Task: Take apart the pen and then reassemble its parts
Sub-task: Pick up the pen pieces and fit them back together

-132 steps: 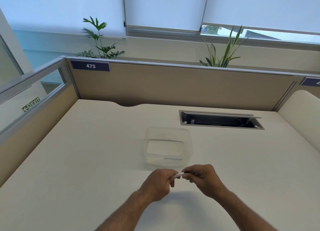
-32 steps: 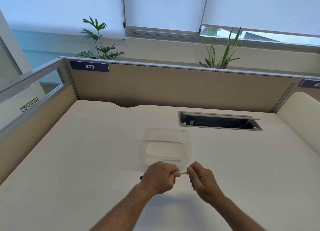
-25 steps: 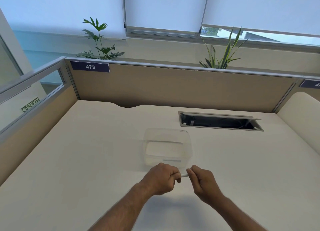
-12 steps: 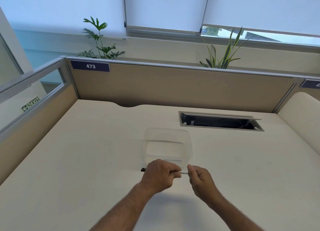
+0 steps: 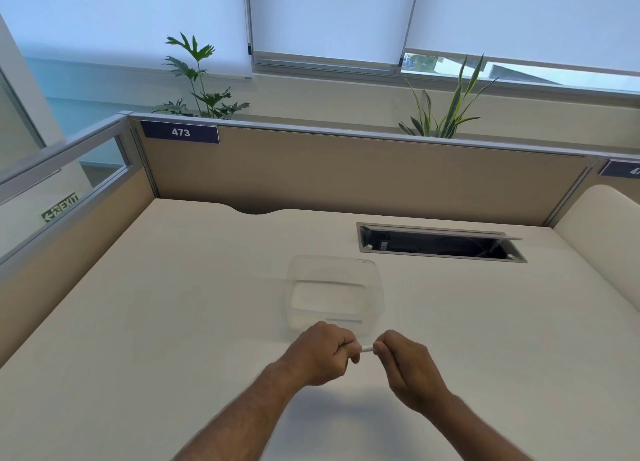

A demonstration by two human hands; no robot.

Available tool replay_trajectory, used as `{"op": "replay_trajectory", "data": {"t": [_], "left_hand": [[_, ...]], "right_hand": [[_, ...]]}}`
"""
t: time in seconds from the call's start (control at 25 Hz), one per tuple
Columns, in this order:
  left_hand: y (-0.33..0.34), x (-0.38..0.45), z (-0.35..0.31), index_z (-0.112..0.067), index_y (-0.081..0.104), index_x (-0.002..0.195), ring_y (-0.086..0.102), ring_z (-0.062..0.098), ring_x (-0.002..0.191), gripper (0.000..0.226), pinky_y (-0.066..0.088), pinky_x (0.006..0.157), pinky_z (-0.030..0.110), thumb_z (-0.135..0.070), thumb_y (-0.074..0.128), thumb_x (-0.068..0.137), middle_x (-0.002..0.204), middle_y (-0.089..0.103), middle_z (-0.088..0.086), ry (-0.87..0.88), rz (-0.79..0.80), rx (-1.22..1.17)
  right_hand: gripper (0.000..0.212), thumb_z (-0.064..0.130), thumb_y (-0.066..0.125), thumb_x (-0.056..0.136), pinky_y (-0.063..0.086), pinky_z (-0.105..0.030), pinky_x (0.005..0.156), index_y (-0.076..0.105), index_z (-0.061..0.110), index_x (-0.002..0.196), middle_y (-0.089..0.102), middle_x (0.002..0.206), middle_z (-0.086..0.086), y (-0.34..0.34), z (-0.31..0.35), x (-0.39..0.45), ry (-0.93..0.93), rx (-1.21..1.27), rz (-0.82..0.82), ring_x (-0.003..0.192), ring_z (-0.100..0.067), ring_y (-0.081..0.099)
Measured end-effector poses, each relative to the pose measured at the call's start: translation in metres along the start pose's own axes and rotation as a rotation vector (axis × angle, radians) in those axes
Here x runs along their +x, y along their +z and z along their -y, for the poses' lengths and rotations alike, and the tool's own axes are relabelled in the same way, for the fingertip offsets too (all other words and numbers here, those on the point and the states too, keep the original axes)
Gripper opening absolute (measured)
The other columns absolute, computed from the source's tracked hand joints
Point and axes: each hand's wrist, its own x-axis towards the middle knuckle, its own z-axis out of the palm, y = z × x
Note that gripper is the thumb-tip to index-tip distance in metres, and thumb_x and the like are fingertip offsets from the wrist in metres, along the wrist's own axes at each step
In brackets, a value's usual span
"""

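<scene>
Both my hands hold a thin white pen (image 5: 367, 349) above the near middle of the desk. My left hand (image 5: 320, 355) is fisted around most of the pen's body, so only a short white stretch shows between the hands. My right hand (image 5: 403, 363) pinches the pen's right end with fingertips. The pen's left end is hidden inside my left fist. Whether the pen's parts are joined or apart I cannot tell.
A clear plastic container (image 5: 334, 294) stands on the cream desk (image 5: 173, 305) just beyond my hands. A cable slot (image 5: 440, 242) with a raised lid lies at the back right. Beige partitions (image 5: 346, 170) close off the back and left.
My hands have dropped slightly nearer to me. The dark pen tip that stuck out left of my left fist half a second ago no longer shows.
</scene>
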Motion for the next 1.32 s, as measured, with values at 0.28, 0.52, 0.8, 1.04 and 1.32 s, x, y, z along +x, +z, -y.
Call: {"op": "replay_trajectory", "data": {"t": [0.28,0.52,0.8,1.04,1.32], "left_hand": [[-0.003,-0.002,0.001,-0.017,0.068,0.071,0.05,0.007,0.047,0.036,0.048,0.061,0.029,-0.027,0.047,0.098,0.05,0.058,-0.005,-0.055,0.2,-0.155],[0.001,0.002,0.005,-0.02,0.073,0.076,0.054,0.007,0.055,0.023,0.052,0.061,0.031,-0.023,0.057,0.092,0.055,0.062,-0.012,0.027,-0.022,-0.019],[0.01,0.002,0.012,-0.028,0.077,0.085,0.056,0.003,0.059,0.01,0.042,0.055,0.017,-0.032,0.076,0.076,0.071,0.075,-0.009,0.09,-0.294,0.035],[0.017,0.001,0.015,-0.027,0.072,0.086,0.06,0.008,0.059,0.016,0.052,0.057,0.029,-0.041,0.069,0.078,0.067,0.072,-0.009,0.028,-0.354,-0.033],[0.027,0.003,0.016,-0.026,0.066,0.094,0.071,0.01,0.077,0.035,0.059,0.067,0.042,-0.058,0.055,0.087,0.082,0.076,-0.008,-0.004,-0.34,-0.29]], "right_hand": [[0.045,0.037,0.036,0.103,0.033,-0.03,0.041,0.05,0.012,0.069,0.048,0.06,0.001,0.005,0.001,0.0,-0.173,-0.104,-0.12,0.047,-0.015,0.037],[0.042,0.028,0.046,0.096,0.024,-0.024,0.044,0.039,0.015,0.057,0.031,0.049,0.01,0.01,0.012,0.009,0.052,-0.052,-0.154,0.045,-0.009,0.026],[0.05,0.025,0.05,0.1,0.025,-0.026,0.044,0.037,0.015,0.052,0.036,0.047,0.0,0.008,0.028,0.023,0.687,0.268,0.096,0.04,-0.013,0.029],[0.047,0.034,0.048,0.102,0.045,-0.028,0.041,0.06,0.008,0.064,0.057,0.051,-0.006,0.001,0.039,0.023,0.694,0.533,0.054,0.043,-0.019,0.055],[0.02,0.025,0.075,0.083,0.053,-0.033,0.076,0.077,0.009,0.095,0.076,0.102,-0.006,0.003,0.045,0.021,0.538,0.853,-0.029,0.095,-0.026,0.071]]}}
